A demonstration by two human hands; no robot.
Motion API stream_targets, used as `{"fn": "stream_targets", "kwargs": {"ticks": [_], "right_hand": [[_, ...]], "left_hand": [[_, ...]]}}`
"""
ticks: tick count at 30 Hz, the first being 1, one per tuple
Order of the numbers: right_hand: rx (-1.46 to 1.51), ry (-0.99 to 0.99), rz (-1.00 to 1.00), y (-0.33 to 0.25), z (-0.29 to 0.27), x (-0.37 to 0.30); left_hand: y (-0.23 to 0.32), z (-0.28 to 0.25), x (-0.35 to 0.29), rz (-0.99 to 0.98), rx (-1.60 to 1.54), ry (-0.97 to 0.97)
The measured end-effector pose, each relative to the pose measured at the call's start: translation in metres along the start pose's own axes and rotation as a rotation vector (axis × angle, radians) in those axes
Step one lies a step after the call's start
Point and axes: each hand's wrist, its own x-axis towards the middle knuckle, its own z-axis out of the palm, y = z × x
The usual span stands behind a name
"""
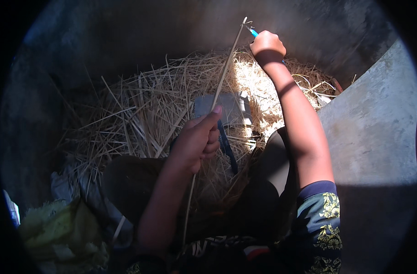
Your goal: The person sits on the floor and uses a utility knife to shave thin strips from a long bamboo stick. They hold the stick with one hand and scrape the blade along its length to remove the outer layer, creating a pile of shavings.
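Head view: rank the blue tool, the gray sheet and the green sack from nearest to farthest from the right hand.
1. Blue tool: in the right hand, sticking out to its upper left.
2. Gray sheet: below and left of that hand, amid the straw.
3. Green sack: farthest, at the picture's lower left.

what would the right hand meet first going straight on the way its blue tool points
Probably the pale strip, near its upper end, ahead of the blue tool in the right hand; whether they touch is unclear.
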Motion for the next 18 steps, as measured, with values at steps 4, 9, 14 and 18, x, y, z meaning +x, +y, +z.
{"fn": "stream_targets", "kwargs": {"ticks": [4, 9, 14, 18], "right_hand": [[-0.002, -0.011, -0.018, 0.002, 0.002, 0.002], [-0.011, 0.0, -0.019, 0.0, -0.002, 0.005], [-0.063, -0.089, 0.109, 0.046, 0.026, 0.021], [0.075, -0.194, 0.056, 0.063, 0.019, 0.031]], "left_hand": [[-0.001, -0.006, 0.001, 0.006, -0.007, -0.026], [0.002, -0.002, -0.003, 0.015, 0.016, -0.02], [0.011, -0.004, -0.019, 0.058, -0.035, -0.077], [0.015, -0.006, -0.024, 0.107, -0.029, -0.034]]}}
